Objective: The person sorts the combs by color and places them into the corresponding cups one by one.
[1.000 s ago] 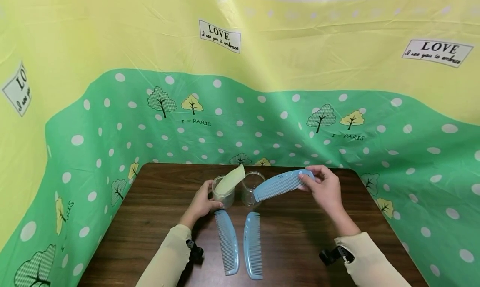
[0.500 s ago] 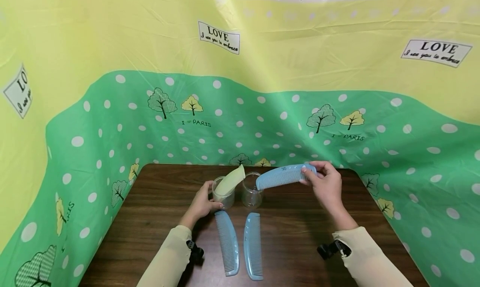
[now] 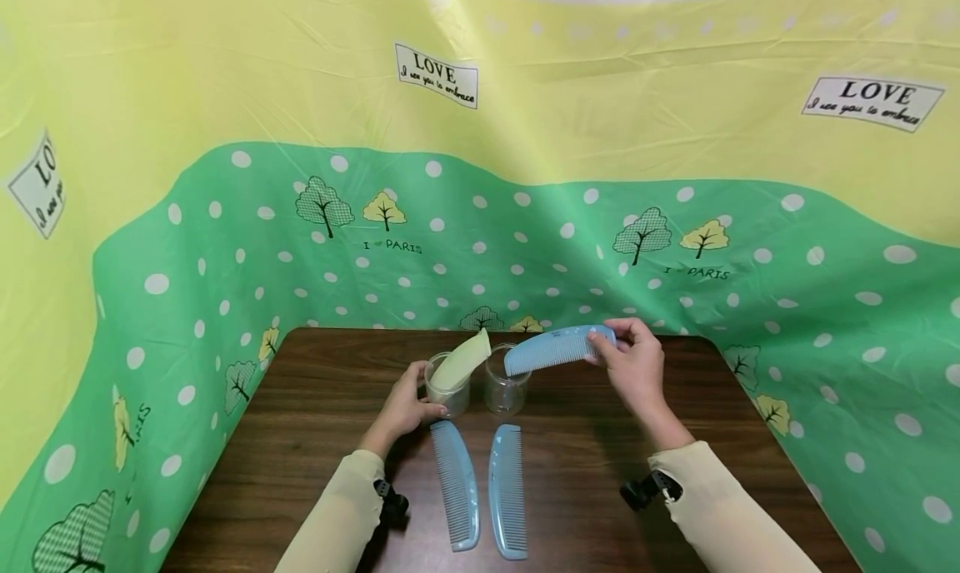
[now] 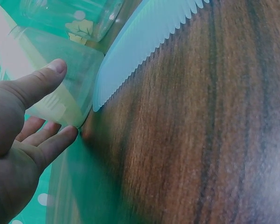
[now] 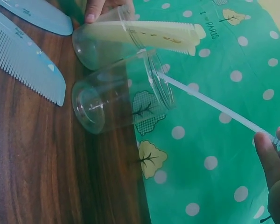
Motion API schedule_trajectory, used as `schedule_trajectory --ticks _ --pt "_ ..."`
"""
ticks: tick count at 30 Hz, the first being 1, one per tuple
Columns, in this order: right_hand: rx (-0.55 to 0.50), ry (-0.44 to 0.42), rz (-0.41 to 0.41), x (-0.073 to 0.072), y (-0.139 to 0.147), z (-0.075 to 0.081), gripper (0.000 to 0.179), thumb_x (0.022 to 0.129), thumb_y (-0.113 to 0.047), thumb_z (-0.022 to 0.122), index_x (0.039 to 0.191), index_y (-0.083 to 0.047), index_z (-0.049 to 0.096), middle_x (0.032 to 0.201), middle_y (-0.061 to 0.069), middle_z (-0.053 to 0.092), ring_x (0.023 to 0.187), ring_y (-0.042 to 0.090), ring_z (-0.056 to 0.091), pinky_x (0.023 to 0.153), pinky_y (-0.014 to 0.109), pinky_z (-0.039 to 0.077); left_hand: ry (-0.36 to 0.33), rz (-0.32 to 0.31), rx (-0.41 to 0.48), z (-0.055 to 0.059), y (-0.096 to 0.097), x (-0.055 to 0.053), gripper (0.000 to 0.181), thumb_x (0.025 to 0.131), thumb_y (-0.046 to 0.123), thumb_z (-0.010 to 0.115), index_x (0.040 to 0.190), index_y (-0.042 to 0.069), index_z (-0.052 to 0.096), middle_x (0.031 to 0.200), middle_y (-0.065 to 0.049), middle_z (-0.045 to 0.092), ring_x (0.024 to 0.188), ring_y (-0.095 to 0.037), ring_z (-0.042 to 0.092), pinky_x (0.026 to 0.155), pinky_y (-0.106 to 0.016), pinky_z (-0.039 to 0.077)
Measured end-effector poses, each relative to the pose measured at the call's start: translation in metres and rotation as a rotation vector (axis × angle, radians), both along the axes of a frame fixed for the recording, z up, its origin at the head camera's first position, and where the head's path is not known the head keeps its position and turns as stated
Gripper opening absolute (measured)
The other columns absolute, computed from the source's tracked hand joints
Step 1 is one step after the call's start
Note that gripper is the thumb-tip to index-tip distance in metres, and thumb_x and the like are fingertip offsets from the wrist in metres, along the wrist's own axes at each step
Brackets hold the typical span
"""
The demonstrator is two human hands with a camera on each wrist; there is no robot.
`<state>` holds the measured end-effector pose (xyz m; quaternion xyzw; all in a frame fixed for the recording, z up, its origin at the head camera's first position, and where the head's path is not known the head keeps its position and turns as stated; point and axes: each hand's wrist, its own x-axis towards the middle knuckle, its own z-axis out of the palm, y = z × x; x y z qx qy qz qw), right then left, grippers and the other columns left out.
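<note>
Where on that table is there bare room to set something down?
The table is bare left of the left sleeve, and between the lying blue combs and right wrist camera. It's crowded around the jars and left hand.

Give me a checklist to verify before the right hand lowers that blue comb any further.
1. Held blue comb secure: ok, the right hand pinches one end.
2. Right jar upright on the table: ok.
3. Comb angled steeply for insertion: not ok, it slopes only gently.
4. Comb's tip inside the jar's mouth: cannot tell; it overlaps the rim in the head view.
5. Right jar steadied: not ok, the left hand holds the left jar instead.
6. Yellow comb in the left jar: ok, leaning with its upper end above the rim.
</note>
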<state>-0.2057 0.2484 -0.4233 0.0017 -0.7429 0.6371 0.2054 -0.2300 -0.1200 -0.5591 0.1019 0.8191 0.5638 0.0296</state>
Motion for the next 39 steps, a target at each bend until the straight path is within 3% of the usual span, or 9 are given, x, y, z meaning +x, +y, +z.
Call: schedule_trajectory --ticks 10,21,28,36,39 --pt "0.154 -0.018 -0.026 -0.011 -0.011 -0.003 0.027 0.094 -0.010 0.076 0.115 0.002 0.063 0.104 0.019 0.063 0.068 0.004 0.070 0.061 0.032 0.064 -0.003 0.000 -0.011 -0.001 -0.001 0.000 0.084 0.076 -0.001 0.089 0.145 0.002 0.042 0.150 -0.025 0.048 0.142 -0.044 0.045 0.103 -0.049 0.055" --pt "0.156 -0.037 -0.019 -0.017 -0.025 -0.004 0.029 0.094 -0.012 0.076 0.116 0.004 0.064 0.113 0.023 0.064 0.068 0.001 0.068 0.056 0.025 0.062 -0.004 -0.005 -0.003 -0.001 -0.001 0.000 0.084 0.076 -0.001 0.089 0.145 0.002 0.042 0.150 -0.026 0.047 0.142 -0.044 0.045 0.103 -0.049 0.055" --pt "0.191 -0.074 -0.044 -0.020 -0.032 -0.006 0.025 0.094 -0.011 0.076 0.114 0.000 0.066 0.106 0.022 0.067 0.066 0.007 0.070 0.054 0.025 0.061 0.004 -0.007 0.002 -0.002 -0.001 0.000 0.084 0.075 -0.001 0.090 0.145 0.003 0.042 0.151 -0.025 0.047 0.143 -0.044 0.044 0.103 -0.049 0.055" --pt "0.237 -0.067 -0.051 -0.024 -0.034 -0.012 0.026 0.093 -0.011 0.077 0.114 -0.001 0.066 0.100 0.023 0.070 0.068 0.032 0.074 0.053 0.026 0.060 0.000 -0.010 -0.001 -0.003 -0.001 -0.001 0.085 0.075 -0.002 0.089 0.145 0.002 0.042 0.151 -0.025 0.046 0.143 -0.043 0.044 0.103 -0.048 0.055" --pt "0.270 -0.060 -0.050 -0.024 -0.034 -0.013 0.024 0.094 -0.013 0.076 0.113 -0.003 0.066 0.096 0.022 0.071 0.065 0.032 0.074 0.052 0.026 0.059 -0.002 -0.008 -0.002 -0.003 0.000 -0.002 0.086 0.075 -0.003 0.089 0.146 0.001 0.041 0.150 -0.025 0.046 0.143 -0.044 0.044 0.103 -0.047 0.055"
